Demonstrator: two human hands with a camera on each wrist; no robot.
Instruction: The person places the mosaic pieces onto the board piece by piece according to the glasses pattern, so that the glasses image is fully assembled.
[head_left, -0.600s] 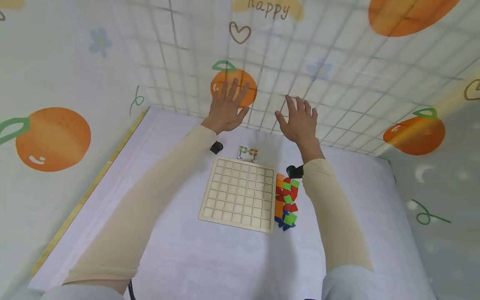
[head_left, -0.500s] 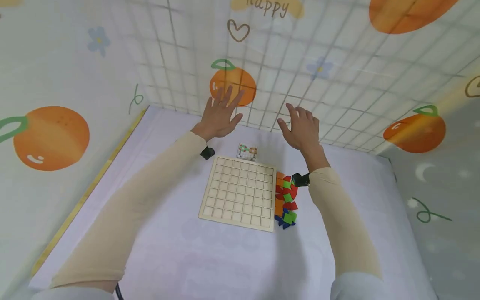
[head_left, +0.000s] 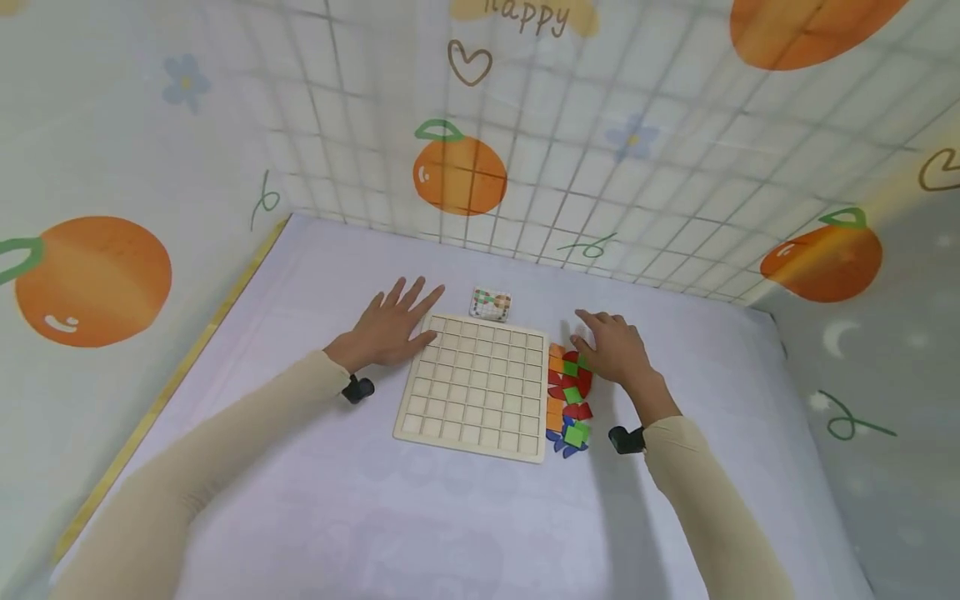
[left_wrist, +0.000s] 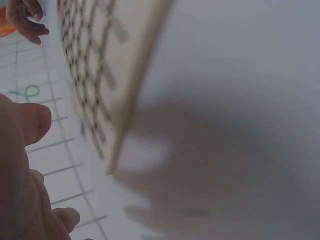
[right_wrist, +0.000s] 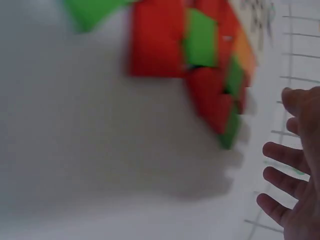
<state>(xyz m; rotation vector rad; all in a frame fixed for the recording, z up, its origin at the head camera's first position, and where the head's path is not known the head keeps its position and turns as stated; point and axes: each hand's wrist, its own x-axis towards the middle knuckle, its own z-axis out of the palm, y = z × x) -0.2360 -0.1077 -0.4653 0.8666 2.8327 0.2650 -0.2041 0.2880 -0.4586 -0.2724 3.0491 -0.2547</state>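
A pale wooden grid board (head_left: 472,387) lies on the table, its square cells bare. Over its far left corner my left hand (head_left: 386,329) is spread, fingers apart, holding nothing; in the left wrist view the board's edge (left_wrist: 132,95) runs past the thumb. Along the board's right side lie flat pieces in several colours: orange (head_left: 554,412), red (head_left: 577,411), green (head_left: 576,433) and blue (head_left: 570,451). My right hand (head_left: 615,346) hovers beside the far end of these pieces, fingers loosely bent and nothing between them. In the right wrist view, red pieces (right_wrist: 157,40) show below that hand.
A small patterned card (head_left: 491,304) lies just beyond the board's far edge. The white table (head_left: 450,525) meets a cloth wall (head_left: 360,125) printed with oranges and grid lines at the back. A yellow strip (head_left: 172,375) borders the table's left side.
Both hands have come down from in front of the back wall toward the table. My left hand moved left to the board's corner, my right hand to the coloured pieces.
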